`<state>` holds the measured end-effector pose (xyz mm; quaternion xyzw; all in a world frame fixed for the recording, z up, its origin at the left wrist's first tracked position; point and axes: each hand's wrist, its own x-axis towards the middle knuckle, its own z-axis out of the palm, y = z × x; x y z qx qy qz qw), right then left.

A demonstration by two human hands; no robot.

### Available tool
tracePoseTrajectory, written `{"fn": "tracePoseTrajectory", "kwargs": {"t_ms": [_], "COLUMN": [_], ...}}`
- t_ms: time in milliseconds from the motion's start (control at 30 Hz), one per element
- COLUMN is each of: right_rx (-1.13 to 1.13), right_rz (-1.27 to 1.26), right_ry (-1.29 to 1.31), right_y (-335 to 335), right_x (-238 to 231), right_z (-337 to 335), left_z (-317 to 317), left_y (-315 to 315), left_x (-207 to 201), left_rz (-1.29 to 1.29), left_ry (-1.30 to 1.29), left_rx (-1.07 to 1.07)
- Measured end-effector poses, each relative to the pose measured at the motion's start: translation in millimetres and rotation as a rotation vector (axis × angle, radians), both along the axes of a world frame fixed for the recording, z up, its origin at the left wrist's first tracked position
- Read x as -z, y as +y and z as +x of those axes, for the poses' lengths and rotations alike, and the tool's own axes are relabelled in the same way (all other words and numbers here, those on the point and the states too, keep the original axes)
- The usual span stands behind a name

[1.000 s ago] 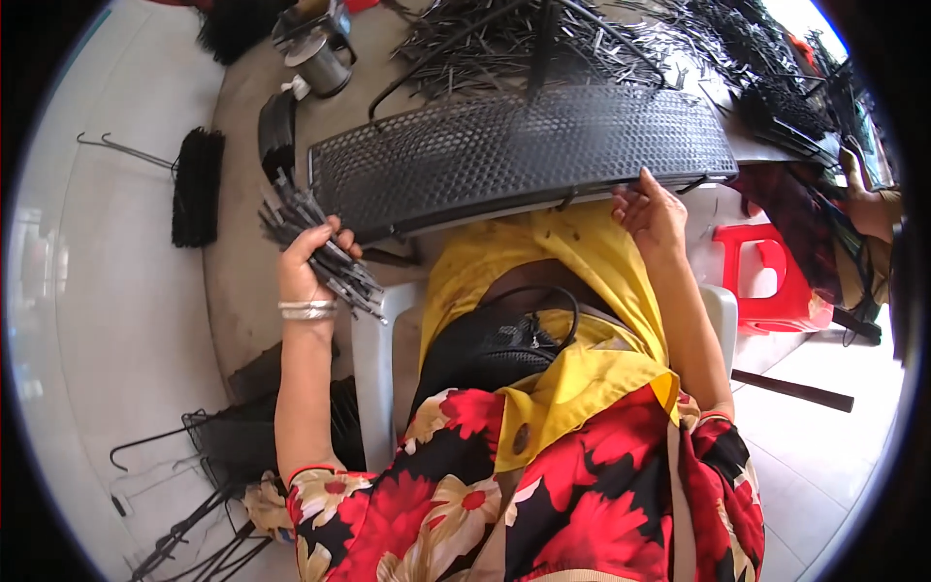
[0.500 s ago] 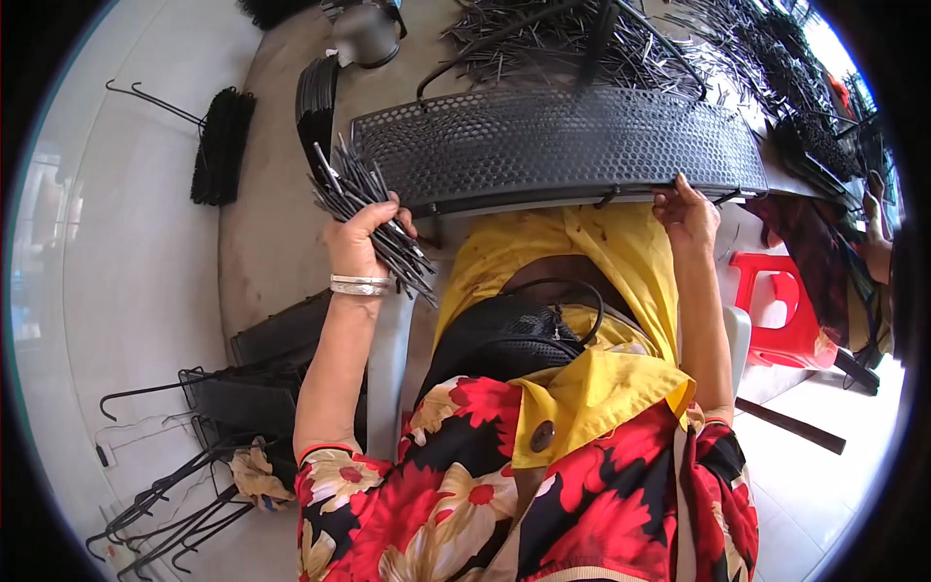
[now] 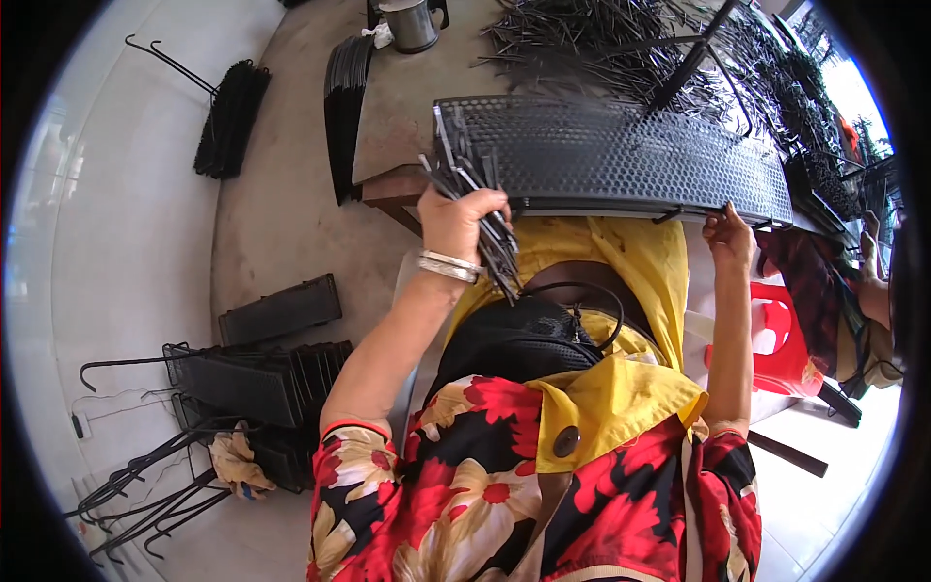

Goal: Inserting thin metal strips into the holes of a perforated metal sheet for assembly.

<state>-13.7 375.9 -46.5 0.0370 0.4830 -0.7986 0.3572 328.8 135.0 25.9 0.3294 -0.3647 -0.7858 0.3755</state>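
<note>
A bundle of thin black strips (image 3: 497,242) is gripped in my left hand (image 3: 456,225), its ends fanning out above and below the fist. The bundle's upper ends overlap the left end of a long, curved black perforated panel (image 3: 621,155), which lies across the table's near edge above my lap. At the panel's near rim, toward its right end, my right hand (image 3: 729,241) has its fingers curled in, with a fingertip on the rim. Small black hooks project from that rim. Whatever lies inside the right fingers is hidden.
Loose black strips (image 3: 601,44) are heaped on the far table, behind a dark metal frame (image 3: 679,78). A metal mug (image 3: 409,24) and stacked black panels (image 3: 344,112) stand far left. More panels (image 3: 242,383) and hooked rods lie lower left. A red stool (image 3: 781,349) and another person's hand are right.
My left hand has brought the strips rightward, over the panel's left end. The view has shifted, so the panel appears farther right. My right hand stays at its near rim.
</note>
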Motion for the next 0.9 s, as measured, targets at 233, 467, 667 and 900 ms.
{"fn": "tracePoseTrajectory", "kwargs": {"t_ms": [233,467,667,900], "right_rx": [-0.175,-0.420,-0.451,-0.614], "right_rz": [0.312,0.422,0.230,0.316], "right_ry": [0.113,0.562,0.784,0.860], "right_y": [-11,-67,-134,-172], "right_x": [-56,-97,-115,-119], "right_z": [56,134,163,173], "left_z": [-35,-49,-35,-26], "left_y": [19,28,23,13], "left_x": [-6,3,-4,-2], "left_rz": [-0.075,-0.237,-0.080,0.008], "left_ry": [0.003,0.044,-0.045,0.028], "left_rx": [0.164,0.148,0.283,0.418]}}
